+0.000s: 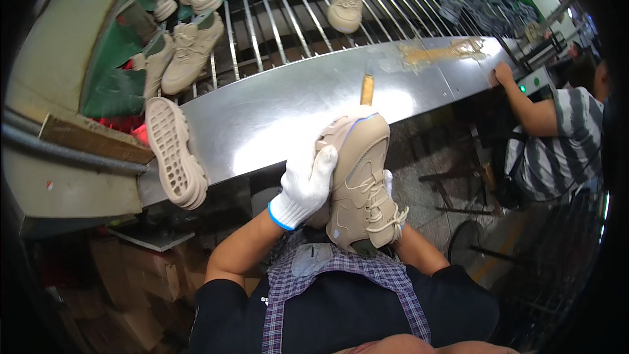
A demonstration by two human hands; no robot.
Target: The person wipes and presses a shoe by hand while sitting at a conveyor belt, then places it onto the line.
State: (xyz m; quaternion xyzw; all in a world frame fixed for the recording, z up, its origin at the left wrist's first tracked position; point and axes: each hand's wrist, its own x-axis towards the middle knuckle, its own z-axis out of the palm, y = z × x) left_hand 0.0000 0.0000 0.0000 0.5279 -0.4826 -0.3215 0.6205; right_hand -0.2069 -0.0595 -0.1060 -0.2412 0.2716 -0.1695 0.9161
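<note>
A beige sneaker (360, 180) is held upright in front of the person's chest, toe up, laces facing the camera, just below the edge of the steel counter (275, 108). The gloved left hand (306, 183) wraps its fingers over the shoe's left side near the toe. The right hand (388, 183) sits behind the shoe's right side, mostly hidden; its grip cannot be told. A sole-up shoe (173, 154) lies at the counter's left end.
</note>
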